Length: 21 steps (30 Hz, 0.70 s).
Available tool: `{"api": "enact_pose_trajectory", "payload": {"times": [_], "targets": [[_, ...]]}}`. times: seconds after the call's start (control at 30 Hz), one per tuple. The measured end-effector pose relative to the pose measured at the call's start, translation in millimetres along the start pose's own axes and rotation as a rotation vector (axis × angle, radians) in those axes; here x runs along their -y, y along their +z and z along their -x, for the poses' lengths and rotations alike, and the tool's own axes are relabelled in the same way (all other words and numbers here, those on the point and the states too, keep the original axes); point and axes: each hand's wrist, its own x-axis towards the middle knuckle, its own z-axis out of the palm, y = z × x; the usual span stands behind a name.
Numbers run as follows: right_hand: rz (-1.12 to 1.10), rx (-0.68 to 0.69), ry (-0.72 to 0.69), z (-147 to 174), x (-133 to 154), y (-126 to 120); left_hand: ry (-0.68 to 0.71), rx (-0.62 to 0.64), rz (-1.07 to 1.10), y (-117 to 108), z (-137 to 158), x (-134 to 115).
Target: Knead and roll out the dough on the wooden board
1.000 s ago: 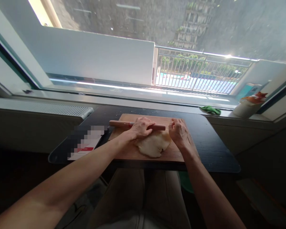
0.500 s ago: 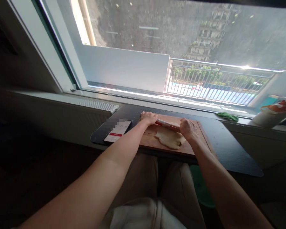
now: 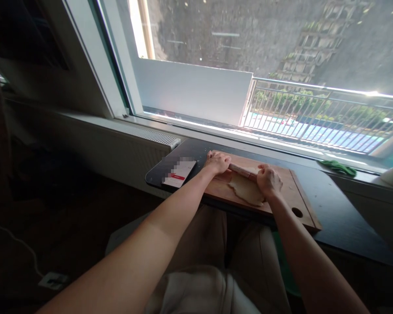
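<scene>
A rolling pin [image 3: 244, 171] lies across a flat, uneven sheet of pale dough [image 3: 245, 190]. My left hand [image 3: 218, 162] is closed around its far-left end, and my right hand [image 3: 269, 179] grips its right end, so both ends are covered by my fingers. Under the dough is a wooden cutting board [image 3: 299, 187] with a groove along its edge and a round hole near its right front corner. Some of the dough shows beyond the pin, and the rest spreads on the near side.
The board sits on a dark table [image 3: 343, 209]. Left of it lies a phone [image 3: 180, 173] with a lit screen. A green cloth [image 3: 339, 167] rests on the windowsill beyond. A radiator [image 3: 150, 135] stands at left, and a power strip [image 3: 54, 280] is on the floor.
The view has turned a little to the left, so everything sits further right. The pin has rolled on the dough, and the dough's near edge looks differently shaped. Both hands keep their grip.
</scene>
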Motion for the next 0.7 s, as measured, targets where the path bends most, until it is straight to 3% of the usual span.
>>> {"api": "enact_pose_trajectory", "payload": {"times": [0.17, 0.4, 0.53, 0.7], "targets": [[0.038, -0.009, 0.034, -18, 0, 2, -0.026, -0.023, -0.05, 6, -17, -9], [0.15, 0.103, -0.123, -23, -6, -17, -0.016, -0.117, -0.095, 0, 17, -18], [0.125, 0.139, -0.066, -24, -3, -24, -0.042, -0.161, -0.137, 5, 23, -52], [0.056, 0.174, 0.065, -24, -1, -15, 0.075, -0.166, -0.073, 7, 16, -91]]}}
